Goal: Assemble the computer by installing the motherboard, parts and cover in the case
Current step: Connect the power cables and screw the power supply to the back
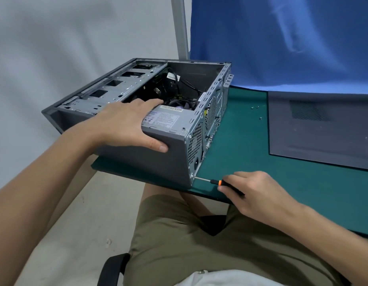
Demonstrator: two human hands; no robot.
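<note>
The case point(137, 162) sits open on the mat point(241, 141), with the cover point(323, 131) lying apart to its right. The left hand point(125, 122) presses flat on it, and the right hand point(259, 193) grips the screwdriver point(215, 182) — tip at the low back corner, likely on a screw. Next it likely needs slow, straight turns so it won't slip.

The left hand point(127, 124) lies palm-down, fingers stretched forward, thumb splayed, bare forearm extended. The right hand point(255, 190) curls its fingers round a black orange-ringed screwdriver point(216, 182).
</note>
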